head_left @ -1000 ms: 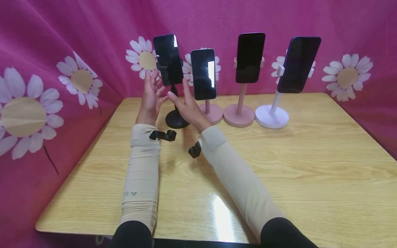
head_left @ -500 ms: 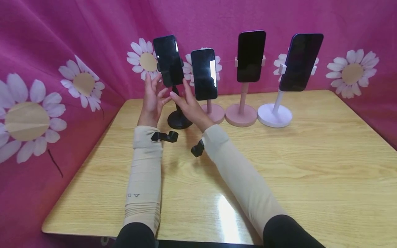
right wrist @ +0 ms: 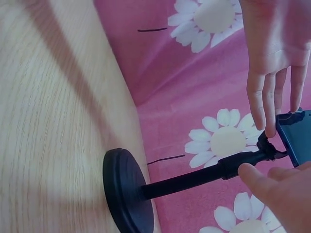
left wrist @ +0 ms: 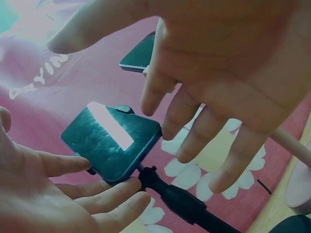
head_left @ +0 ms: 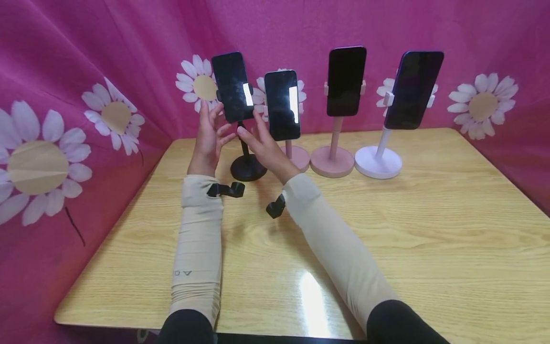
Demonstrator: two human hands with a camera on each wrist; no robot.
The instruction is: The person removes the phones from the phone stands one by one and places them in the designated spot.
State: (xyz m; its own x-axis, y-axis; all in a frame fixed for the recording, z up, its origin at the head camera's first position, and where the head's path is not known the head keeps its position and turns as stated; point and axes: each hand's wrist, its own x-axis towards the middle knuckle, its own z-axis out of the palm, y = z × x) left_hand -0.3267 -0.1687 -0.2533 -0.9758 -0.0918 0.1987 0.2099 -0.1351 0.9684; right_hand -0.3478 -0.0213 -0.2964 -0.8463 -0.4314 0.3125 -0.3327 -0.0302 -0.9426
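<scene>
Phone sits tilted in the clamp of the black stand, leftmost of four phones in a row on the wooden table. Left hand at its lower left corner, right hand by its lower right, fingers extended on both. Neither grasps anything; fingertip contact with the phone, can't tell.

Handling, judging by looks: stiff, light enough for one hand, slick glass face, breakable if dropped. Best hold is the long side edges, below the clamp; other hand steadying the pole, as the stand is probably top-heavy.

Views: head gives the whole row, incl. pink stands and white stand. Left wrist shows the right palm, which head hides. Right wrist shows the joint under the phone, partly covered by the hands from above, plus the base side-on
</scene>
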